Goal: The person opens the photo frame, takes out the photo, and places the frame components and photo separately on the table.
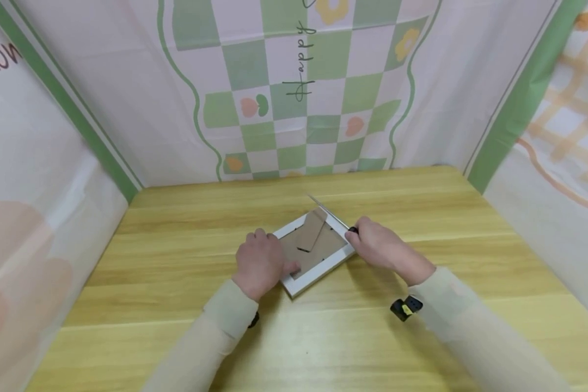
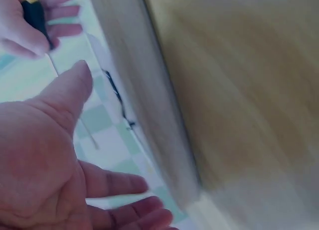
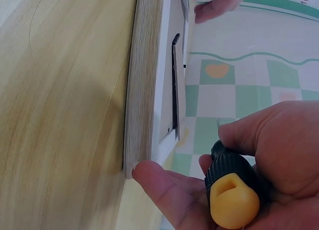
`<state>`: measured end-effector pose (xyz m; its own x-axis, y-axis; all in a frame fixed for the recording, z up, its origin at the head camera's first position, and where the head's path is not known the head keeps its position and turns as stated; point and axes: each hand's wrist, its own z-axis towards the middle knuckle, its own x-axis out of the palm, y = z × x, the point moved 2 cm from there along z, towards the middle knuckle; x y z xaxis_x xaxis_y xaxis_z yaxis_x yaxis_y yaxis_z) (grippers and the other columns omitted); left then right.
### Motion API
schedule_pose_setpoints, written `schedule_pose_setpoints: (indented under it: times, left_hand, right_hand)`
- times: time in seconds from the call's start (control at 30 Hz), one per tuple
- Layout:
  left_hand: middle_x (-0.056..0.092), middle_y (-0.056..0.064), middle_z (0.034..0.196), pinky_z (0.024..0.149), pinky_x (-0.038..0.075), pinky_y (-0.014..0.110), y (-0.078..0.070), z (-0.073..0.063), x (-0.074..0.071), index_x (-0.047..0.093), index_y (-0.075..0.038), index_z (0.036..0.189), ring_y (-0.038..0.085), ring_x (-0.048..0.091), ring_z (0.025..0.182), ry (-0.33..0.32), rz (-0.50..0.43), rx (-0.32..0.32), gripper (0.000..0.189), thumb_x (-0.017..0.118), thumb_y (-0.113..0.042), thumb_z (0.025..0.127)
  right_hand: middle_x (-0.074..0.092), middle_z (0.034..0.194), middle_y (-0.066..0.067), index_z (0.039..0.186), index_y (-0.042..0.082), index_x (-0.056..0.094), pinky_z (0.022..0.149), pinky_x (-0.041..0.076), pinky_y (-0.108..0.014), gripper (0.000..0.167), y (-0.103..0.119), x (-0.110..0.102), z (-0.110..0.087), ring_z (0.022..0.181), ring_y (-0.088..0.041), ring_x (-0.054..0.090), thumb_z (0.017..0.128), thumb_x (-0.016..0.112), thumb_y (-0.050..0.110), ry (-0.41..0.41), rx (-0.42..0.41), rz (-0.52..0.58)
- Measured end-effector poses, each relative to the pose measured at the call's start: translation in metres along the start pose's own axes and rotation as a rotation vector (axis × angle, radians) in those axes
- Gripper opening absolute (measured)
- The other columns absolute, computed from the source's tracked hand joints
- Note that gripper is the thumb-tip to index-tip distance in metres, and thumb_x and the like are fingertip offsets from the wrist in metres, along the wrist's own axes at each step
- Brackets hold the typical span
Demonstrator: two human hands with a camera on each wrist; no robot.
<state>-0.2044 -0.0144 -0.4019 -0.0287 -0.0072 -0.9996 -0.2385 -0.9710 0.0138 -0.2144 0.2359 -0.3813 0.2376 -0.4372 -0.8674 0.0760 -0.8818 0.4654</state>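
Note:
A white-rimmed picture frame (image 1: 315, 275) lies on the table with its brown backing board (image 1: 330, 239) facing up. A stand flap (image 1: 312, 231) sits on that board, and small dark tabs show along the inner edge. My left hand (image 1: 261, 264) rests at the frame's left side, the thumb over the board; in the left wrist view its thumb and fingers are spread and relaxed. My right hand (image 1: 379, 245) grips a screwdriver by its black and yellow handle (image 3: 234, 200) at the frame's right corner. The thin metal shaft (image 1: 330, 212) points away to the upper left over the frame.
The frame lies on a wood-grain table (image 1: 176, 228). Behind it hangs a green-and-white checked cloth (image 1: 289, 109), with printed cloth on both sides too. A small black device (image 1: 405, 308) is at the right wrist.

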Motion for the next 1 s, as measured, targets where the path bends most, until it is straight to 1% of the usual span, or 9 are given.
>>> schedule_pose_setpoints:
  times: [0.07,0.17,0.3,0.43,0.57,0.73,0.8,0.9,1.0]
  left_hand:
    - [0.067,0.017,0.112,0.072,0.06,0.042,0.004,0.003,0.003,0.069,0.006,0.113,0.031,0.065,0.095,0.017,-0.005,0.033,0.09,0.069,-0.078,0.082]
    - [0.066,0.021,0.131,0.083,0.061,0.047,0.008,0.005,0.007,0.063,0.009,0.13,0.037,0.067,0.107,0.056,-0.03,0.074,0.097,0.066,-0.077,0.085]
    - [0.066,0.023,0.128,0.087,0.059,0.048,0.011,0.003,0.01,0.06,0.008,0.135,0.041,0.066,0.108,0.073,-0.068,0.107,0.096,0.066,-0.075,0.088]
    - [0.068,0.025,0.122,0.088,0.058,0.048,0.01,-0.002,0.008,0.062,0.009,0.133,0.042,0.065,0.106,0.054,-0.092,0.147,0.093,0.067,-0.073,0.088]
    - [0.07,0.027,0.11,0.085,0.058,0.047,0.008,-0.007,0.006,0.065,0.011,0.123,0.04,0.066,0.099,0.03,-0.104,0.171,0.091,0.069,-0.072,0.087]
    - [0.067,0.022,0.097,0.081,0.058,0.045,0.004,-0.013,0.005,0.067,0.011,0.114,0.034,0.065,0.089,0.033,-0.103,0.172,0.085,0.07,-0.07,0.087]
    - [0.065,0.019,0.093,0.079,0.059,0.043,0.002,-0.015,0.004,0.067,0.01,0.11,0.032,0.064,0.085,0.033,-0.083,0.178,0.085,0.069,-0.072,0.087]
    - [0.066,0.017,0.091,0.078,0.059,0.042,0.0,-0.018,0.004,0.068,0.008,0.103,0.03,0.065,0.083,0.019,-0.064,0.19,0.083,0.07,-0.073,0.086]
    - [0.068,0.016,0.095,0.081,0.058,0.04,-0.003,-0.021,0.004,0.069,0.008,0.102,0.028,0.065,0.083,-0.001,-0.046,0.216,0.083,0.071,-0.073,0.085]
  right_hand:
    - [0.051,0.079,-0.01,0.113,-0.005,0.048,0.057,0.041,-0.034,0.036,0.0,0.001,0.001,0.066,-0.022,0.049,0.11,0.042,0.031,0.004,0.005,0.01]
    - [0.051,0.079,-0.009,0.112,-0.004,0.048,0.057,0.041,-0.033,0.037,0.001,0.002,0.001,0.064,-0.021,0.048,0.11,0.042,0.032,0.004,0.006,0.019]
    - [0.05,0.079,-0.009,0.109,-0.002,0.049,0.057,0.041,-0.034,0.035,0.002,0.002,0.003,0.065,-0.021,0.048,0.11,0.042,0.032,-0.014,0.0,0.017]
    - [0.049,0.078,-0.008,0.104,0.001,0.048,0.056,0.041,-0.034,0.031,0.003,0.003,0.006,0.065,-0.021,0.048,0.11,0.042,0.031,-0.03,-0.012,0.029]
    - [0.046,0.077,-0.007,0.101,0.003,0.047,0.055,0.04,-0.033,0.03,0.003,0.004,0.01,0.061,-0.019,0.044,0.111,0.041,0.031,-0.032,-0.019,0.051]
    - [0.049,0.078,-0.007,0.109,0.0,0.049,0.054,0.041,-0.032,0.033,0.003,0.005,0.013,0.062,-0.019,0.046,0.111,0.04,0.031,-0.037,-0.005,0.06]
    - [0.051,0.079,-0.008,0.112,-0.001,0.049,0.054,0.042,-0.032,0.034,0.003,0.006,0.014,0.063,-0.019,0.047,0.111,0.04,0.032,-0.035,-0.001,0.062]
    - [0.052,0.08,-0.008,0.114,-0.002,0.049,0.055,0.042,-0.032,0.035,0.003,0.006,0.015,0.064,-0.02,0.048,0.111,0.04,0.031,-0.037,0.002,0.059]
    - [0.052,0.081,-0.008,0.114,-0.002,0.049,0.055,0.043,-0.033,0.034,0.004,0.006,0.016,0.065,-0.02,0.049,0.111,0.04,0.031,-0.039,0.003,0.062]
